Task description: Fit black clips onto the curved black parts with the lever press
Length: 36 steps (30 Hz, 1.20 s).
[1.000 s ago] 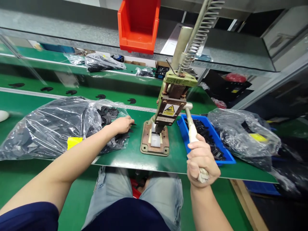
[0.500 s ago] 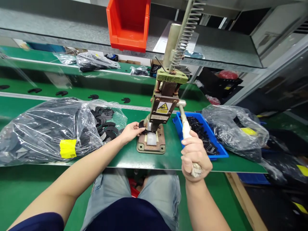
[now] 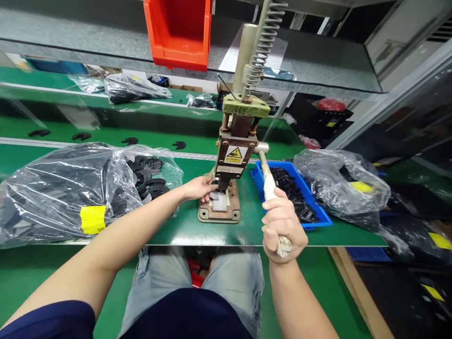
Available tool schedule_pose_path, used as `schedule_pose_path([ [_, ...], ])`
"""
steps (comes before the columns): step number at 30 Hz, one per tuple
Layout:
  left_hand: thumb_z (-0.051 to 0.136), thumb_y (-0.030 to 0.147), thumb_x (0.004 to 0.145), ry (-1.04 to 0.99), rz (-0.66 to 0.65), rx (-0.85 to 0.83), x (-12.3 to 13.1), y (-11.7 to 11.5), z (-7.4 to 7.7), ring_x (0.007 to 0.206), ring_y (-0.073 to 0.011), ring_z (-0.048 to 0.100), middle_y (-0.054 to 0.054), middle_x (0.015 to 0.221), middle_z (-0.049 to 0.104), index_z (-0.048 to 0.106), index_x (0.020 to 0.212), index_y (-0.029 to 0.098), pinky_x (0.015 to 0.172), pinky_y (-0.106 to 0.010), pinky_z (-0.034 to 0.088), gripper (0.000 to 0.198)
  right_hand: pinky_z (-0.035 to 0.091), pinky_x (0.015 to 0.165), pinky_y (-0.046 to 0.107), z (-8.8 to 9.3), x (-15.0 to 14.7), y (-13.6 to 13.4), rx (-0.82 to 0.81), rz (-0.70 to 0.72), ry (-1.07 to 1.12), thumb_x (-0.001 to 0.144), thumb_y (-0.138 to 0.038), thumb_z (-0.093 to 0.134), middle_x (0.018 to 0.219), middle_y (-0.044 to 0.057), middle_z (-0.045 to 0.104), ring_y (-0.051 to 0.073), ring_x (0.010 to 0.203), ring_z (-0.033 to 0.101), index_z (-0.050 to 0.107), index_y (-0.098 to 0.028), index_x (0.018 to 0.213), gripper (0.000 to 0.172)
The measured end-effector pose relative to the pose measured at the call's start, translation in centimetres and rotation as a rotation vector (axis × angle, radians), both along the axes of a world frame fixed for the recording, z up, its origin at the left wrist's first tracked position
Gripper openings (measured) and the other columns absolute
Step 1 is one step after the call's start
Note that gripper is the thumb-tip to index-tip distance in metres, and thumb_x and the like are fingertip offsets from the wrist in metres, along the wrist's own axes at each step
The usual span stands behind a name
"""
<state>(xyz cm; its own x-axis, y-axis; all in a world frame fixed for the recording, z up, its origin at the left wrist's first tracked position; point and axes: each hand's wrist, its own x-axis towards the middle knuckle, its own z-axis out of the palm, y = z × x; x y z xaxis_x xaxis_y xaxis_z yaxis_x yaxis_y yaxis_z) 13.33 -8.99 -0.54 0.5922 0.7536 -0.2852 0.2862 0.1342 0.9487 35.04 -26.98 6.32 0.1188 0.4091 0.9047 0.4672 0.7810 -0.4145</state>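
A small hand press (image 3: 233, 155) with a yellow warning label stands on the green bench. My right hand (image 3: 282, 226) is wrapped round its taped lever handle (image 3: 269, 183). My left hand (image 3: 201, 187) reaches under the press head and pinches a thin black part (image 3: 214, 194) on the base plate (image 3: 219, 209). To the left lies an open clear bag of black parts (image 3: 146, 172).
A blue tray (image 3: 319, 219) of black parts sits right of the press, with a clear bag (image 3: 339, 181) beside it. A large bag with a yellow label (image 3: 56, 193) lies at left. A red bin (image 3: 178, 28) stands on the shelf above. Loose black pieces (image 3: 129, 140) rest on the belt behind.
My left hand left the open bag with a black part and moved right to the press base. My right hand has stayed on the lever handle.
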Motion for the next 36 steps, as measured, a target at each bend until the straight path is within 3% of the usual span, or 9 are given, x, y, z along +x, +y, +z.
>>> schedule_pose_path([
  [10, 0.083, 0.032, 0.086, 0.171, 0.044, -0.071, 0.9, 1.0, 0.6, 0.038, -0.0143, 0.057, 0.003, 0.049, 0.061, 0.067, 0.095, 0.018, 0.04, -0.023, 0.044, 0.023, 0.053, 0.105, 0.071, -0.3, -0.4, 0.3, 0.026, -0.035, 0.058, 0.083, -0.031, 0.063, 0.061, -0.003, 0.059, 0.024, 0.073, 0.067, 0.057, -0.027, 0.062, 0.023],
  [19, 0.079, 0.041, 0.091, -0.019, -0.083, -0.037, -0.1, 1.2, -0.4, 0.038, -0.0116, 0.058, 0.004, 0.05, 0.062, 0.058, 0.091, 0.018, 0.04, -0.018, 0.045, 0.031, 0.053, 0.104, 0.069, 0.3, -0.1, 0.3, 0.024, -0.008, 0.007, 0.081, -0.025, 0.063, 0.062, -0.001, 0.06, 0.024, 0.074, 0.067, 0.06, -0.025, 0.064, 0.017],
  [26, 0.074, 0.034, 0.095, 0.176, -0.111, -0.069, 0.6, 2.0, 0.5, 0.042, -0.0145, 0.064, 0.003, 0.05, 0.064, 0.06, 0.098, 0.018, 0.041, -0.019, 0.047, 0.021, 0.054, 0.108, 0.063, -0.1, -0.2, 0.2, 0.047, -0.007, 0.01, 0.09, -0.03, 0.064, 0.067, -0.003, 0.061, 0.018, 0.079, 0.068, 0.059, -0.023, 0.066, 0.026],
  [31, 0.075, 0.037, 0.094, 0.293, -0.032, -0.098, 1.3, 1.6, 1.2, 0.038, -0.0133, 0.059, 0.002, 0.048, 0.063, 0.065, 0.102, 0.017, 0.04, -0.019, 0.044, 0.024, 0.056, 0.102, 0.064, -0.6, 0.1, 0.5, 0.083, -0.038, -0.011, 0.091, -0.032, 0.062, 0.065, -0.003, 0.059, 0.018, 0.076, 0.066, 0.058, -0.025, 0.066, 0.027],
  [36, 0.074, 0.043, 0.094, 0.319, -0.017, -0.026, 2.1, 0.7, 1.4, 0.038, -0.014, 0.057, 0.0, 0.048, 0.061, 0.064, 0.095, 0.017, 0.039, -0.02, 0.043, 0.027, 0.056, 0.103, 0.066, -0.5, 0.2, 0.5, 0.065, -0.032, -0.018, 0.09, -0.033, 0.064, 0.065, -0.003, 0.06, 0.02, 0.076, 0.067, 0.058, -0.025, 0.065, 0.027],
])
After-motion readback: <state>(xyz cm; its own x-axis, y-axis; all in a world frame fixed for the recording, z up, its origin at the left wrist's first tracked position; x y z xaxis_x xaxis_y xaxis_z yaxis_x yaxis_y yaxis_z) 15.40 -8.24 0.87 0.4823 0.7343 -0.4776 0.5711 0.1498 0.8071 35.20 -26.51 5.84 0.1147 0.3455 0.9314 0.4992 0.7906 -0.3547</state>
